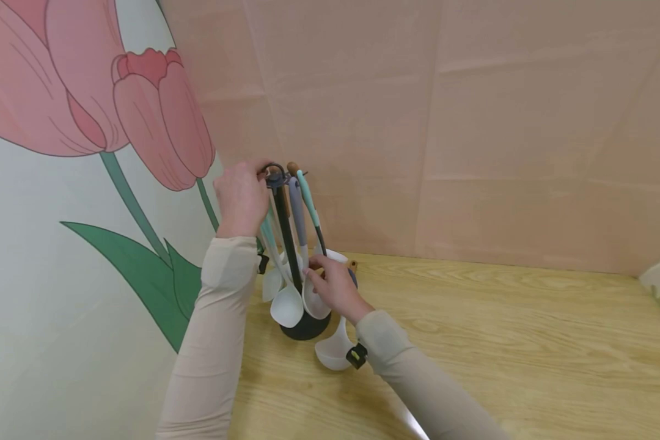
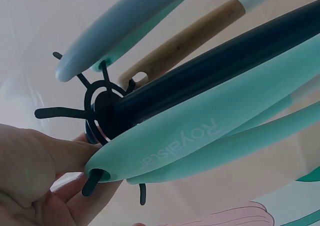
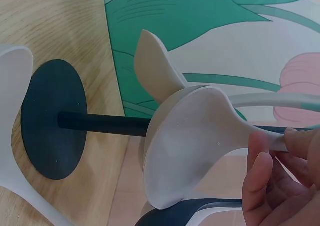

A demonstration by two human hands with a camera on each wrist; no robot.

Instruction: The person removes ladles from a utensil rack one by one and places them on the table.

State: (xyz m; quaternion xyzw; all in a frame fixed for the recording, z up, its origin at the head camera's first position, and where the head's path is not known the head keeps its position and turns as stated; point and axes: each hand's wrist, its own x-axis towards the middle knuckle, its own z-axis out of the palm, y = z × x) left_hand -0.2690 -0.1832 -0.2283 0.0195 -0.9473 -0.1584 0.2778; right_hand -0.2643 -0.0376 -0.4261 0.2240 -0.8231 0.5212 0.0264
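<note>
Evidently, the left hand [image 1: 241, 198] curls its fingers round the top of the black utensil rack [image 1: 287, 232]; the right hand [image 1: 337, 287] pinches the neck of a white ladle [image 3: 187, 138] at the rack's five o'clock side. Hazards, in my judgement: a sideways tug could tip the crowded rack; a dropping wrist could knock the loose ladle [image 1: 332, 354] at four o'clock.

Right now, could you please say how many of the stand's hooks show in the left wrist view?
6 hooks: one bare, pointing left; three at the upper handles; two at the lower turquoise handles. Others may be hidden.
</note>
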